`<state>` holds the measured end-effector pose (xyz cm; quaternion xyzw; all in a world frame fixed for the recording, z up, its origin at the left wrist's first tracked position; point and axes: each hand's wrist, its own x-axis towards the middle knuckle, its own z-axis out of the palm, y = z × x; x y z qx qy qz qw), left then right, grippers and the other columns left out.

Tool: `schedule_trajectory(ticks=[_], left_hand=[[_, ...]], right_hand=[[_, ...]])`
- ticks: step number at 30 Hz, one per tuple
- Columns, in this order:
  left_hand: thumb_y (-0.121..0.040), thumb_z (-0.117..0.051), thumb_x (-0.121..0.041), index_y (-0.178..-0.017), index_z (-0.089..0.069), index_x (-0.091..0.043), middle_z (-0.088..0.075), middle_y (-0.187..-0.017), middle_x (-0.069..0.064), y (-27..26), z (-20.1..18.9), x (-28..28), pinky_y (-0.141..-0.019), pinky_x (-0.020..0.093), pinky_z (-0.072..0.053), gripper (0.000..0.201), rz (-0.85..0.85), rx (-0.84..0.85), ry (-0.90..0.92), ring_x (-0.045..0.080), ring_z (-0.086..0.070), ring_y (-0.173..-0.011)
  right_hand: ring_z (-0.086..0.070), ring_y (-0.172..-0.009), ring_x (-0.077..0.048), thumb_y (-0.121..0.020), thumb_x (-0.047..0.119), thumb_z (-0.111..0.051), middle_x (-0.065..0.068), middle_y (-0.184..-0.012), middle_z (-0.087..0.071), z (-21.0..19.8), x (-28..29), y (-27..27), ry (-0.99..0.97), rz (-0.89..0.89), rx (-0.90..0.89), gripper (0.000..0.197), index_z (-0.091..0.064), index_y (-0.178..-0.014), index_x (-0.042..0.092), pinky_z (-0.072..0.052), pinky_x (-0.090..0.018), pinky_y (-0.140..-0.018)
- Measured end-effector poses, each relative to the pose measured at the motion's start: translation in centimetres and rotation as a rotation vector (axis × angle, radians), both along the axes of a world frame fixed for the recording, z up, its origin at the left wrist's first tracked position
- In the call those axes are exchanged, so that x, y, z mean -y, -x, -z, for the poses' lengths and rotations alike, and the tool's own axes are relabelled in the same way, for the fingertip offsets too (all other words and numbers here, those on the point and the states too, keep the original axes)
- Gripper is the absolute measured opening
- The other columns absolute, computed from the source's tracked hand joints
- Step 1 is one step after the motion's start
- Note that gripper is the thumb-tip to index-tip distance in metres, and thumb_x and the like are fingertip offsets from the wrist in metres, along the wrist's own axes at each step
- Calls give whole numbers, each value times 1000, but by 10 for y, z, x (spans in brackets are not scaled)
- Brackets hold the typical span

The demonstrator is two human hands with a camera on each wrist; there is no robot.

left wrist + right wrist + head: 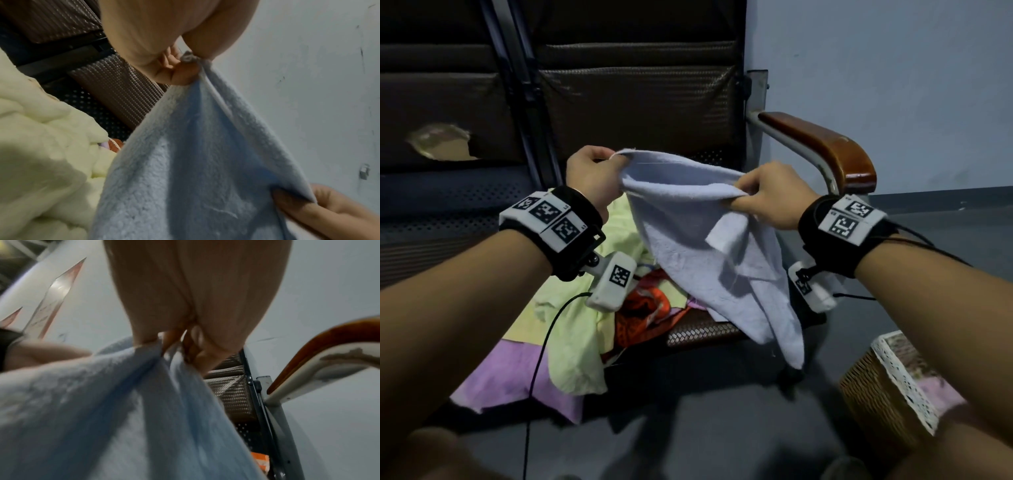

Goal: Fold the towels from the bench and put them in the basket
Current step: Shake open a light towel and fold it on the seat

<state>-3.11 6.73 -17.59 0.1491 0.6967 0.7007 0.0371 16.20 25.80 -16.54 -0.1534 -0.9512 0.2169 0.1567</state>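
A pale blue towel (698,233) hangs in the air above the bench seat (702,330), stretched between both hands. My left hand (592,171) pinches one top corner of it (191,61). My right hand (763,195) pinches the top edge further right (164,345). The rest of the blue towel (185,162) droops down and to the right, its lower end past the seat's front edge. On the seat lie a pale yellow towel (578,325), an orange patterned cloth (643,315) and a purple towel (517,380). A wicker basket (876,394) stands on the floor at the lower right.
The bench has a dark woven backrest (637,102) and a brown wooden armrest (825,144) on a metal frame just right of my right hand. A grey wall (893,68) stands behind it. The dark floor (705,428) lies in front of the bench, left of the basket.
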Motion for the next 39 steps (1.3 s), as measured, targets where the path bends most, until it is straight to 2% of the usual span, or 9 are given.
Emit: schedule_trajectory(ticks=[5,10,13,16,20,24,28,35,39], left_hand=[[-94,-60,-8,-80,-59,-10,-55,-64,3,-1,2,3,-50,20,-49,14,49,106,-69,10,-55,-51],[-95,-54,-11,-101,-71,-10,-51,-64,3,-2,5,2,-39,19,-27,19,51,95,10,12,-37,-42],[-94,-59,-13,-86,-71,-15,-48,-61,3,0,8,3,-38,17,-24,14,29,69,63,12,-35,-40],[-93,-50,-1,-92,-72,-7,-54,-60,9,0,11,7,-38,17,-33,22,16,132,89,16,-46,-40],[-90,-41,8,-98,-73,-4,-69,-76,14,-2,12,7,-48,20,-51,36,56,186,34,19,-69,-55],[-89,-44,4,-95,-75,-4,-69,-77,12,3,9,6,-51,20,-52,33,4,105,-23,16,-69,-57],[-90,-48,-8,-93,-77,-12,-72,-85,12,17,12,11,-58,23,-55,29,-84,-37,36,23,-70,-72],[-78,-78,-18,-70,-68,-17,-63,-67,2,26,19,15,-58,23,-55,13,-52,-51,80,12,-64,-58],[-86,-64,-21,-66,-49,-22,-47,-71,1,27,25,14,-65,34,-42,24,9,-26,199,20,-48,-71]], right_hand=[[-37,-47,-18,-84,9,-54,-2,-52,-42,5,8,3,553,132,4,37,-47,-49,20,-29,-33,-49],[-45,-57,-14,-91,44,-61,5,-58,-47,10,9,2,-70,-33,78,43,-44,-61,18,-34,-35,-57],[-56,-72,-23,-87,47,-68,2,-73,-60,4,3,-4,-243,6,56,30,-59,-70,24,-48,-38,-65],[-60,-84,-31,-96,28,-56,-8,-90,-64,0,-1,-9,-253,-39,-10,21,-66,-86,12,-49,-46,-75],[-55,-85,-34,-103,26,-42,-16,-94,-58,5,-2,-11,-144,-34,4,33,-56,-90,0,-44,-47,-79],[-56,-78,-37,-95,19,-51,-22,-86,-60,0,-4,-16,-150,-46,109,28,-58,-81,-4,-47,-47,-73],[-46,-52,-18,-85,18,-60,-5,-54,-51,-3,-9,-21,-129,-23,173,24,-64,-66,5,-38,-33,-56],[-38,-53,-19,-93,27,-57,-5,-58,-42,4,-22,-26,1,66,257,36,-53,-62,11,-30,-29,-50],[-37,-43,-7,-97,35,-59,8,-46,-41,6,-28,-25,81,68,229,50,-46,-52,17,-32,-29,-50]])
